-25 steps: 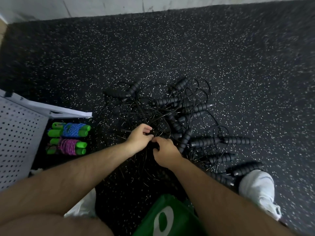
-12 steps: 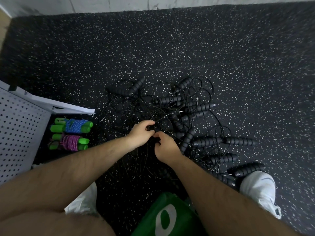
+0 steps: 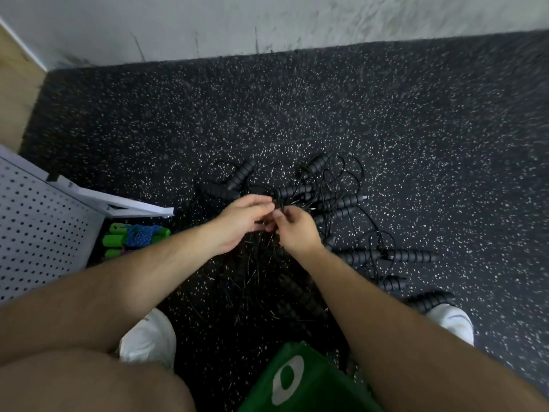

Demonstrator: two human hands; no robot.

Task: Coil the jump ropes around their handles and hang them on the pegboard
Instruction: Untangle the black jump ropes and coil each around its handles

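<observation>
A tangled heap of black jump ropes (image 3: 326, 203) with ribbed black handles lies on the speckled floor ahead of me. Above its near side, my left hand (image 3: 242, 223) and my right hand (image 3: 292, 230) meet, and each pinches thin black cord from the tangle between thumb and fingers. Which rope the cord belongs to is hidden in the tangle. More black handles (image 3: 413, 255) lie to the right. The white pegboard (image 3: 35, 230) stands at the left edge. Beside it lies a coiled blue rope with green handles (image 3: 139, 234).
A second green-handled rope (image 3: 114, 252) peeks out below the blue one. My white shoes (image 3: 151, 337) (image 3: 453, 322) stand on the dark rubber floor (image 3: 297, 114). A grey wall (image 3: 267, 22) runs along the back. Green fabric with a white mark (image 3: 291, 379) hangs at the bottom.
Both hands have lifted and moved forward over the heap, still pinching the cord together. The view has tilted up, and the wall now shows.
</observation>
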